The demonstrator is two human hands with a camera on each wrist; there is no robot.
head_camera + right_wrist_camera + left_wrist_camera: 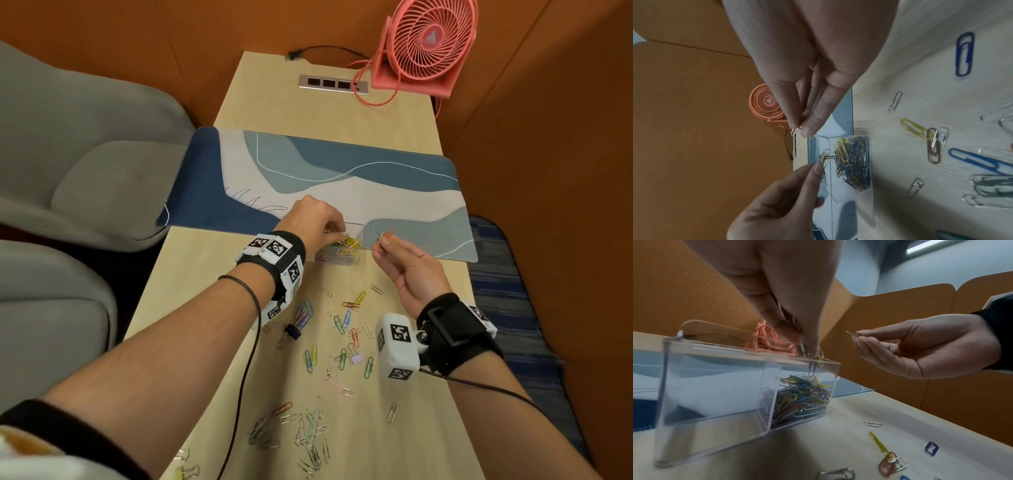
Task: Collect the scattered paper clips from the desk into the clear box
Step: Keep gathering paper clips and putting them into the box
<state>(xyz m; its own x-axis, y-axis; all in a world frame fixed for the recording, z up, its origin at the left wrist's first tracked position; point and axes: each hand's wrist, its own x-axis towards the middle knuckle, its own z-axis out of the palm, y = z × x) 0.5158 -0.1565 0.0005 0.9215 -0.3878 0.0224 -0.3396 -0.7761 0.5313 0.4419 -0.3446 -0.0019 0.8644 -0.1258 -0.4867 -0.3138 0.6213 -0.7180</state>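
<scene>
Clear box (pixel 337 245) on the surface (pixel 421 387), at the near edge of the blue mat (pixel 342 178), one compartment heaped with coloured paper clips (pixel 803 395). Directly above the box: left hand (pixel 313 216), fingers (pixel 789 332) pinching a few clips over the opening. Just right of the box: right hand (pixel 407 263), fingers clamped on an orange and silver bunch (pixel 385 236). Nearer than the box: scattered clips (pixel 342 342). Beyond the box: pink fan (pixel 428 44).

Soft, even indoor light, with faint shadows on the tabletop (pixel 404 342). Wrist views are blurred close up. Edges bend strongly.
</scene>
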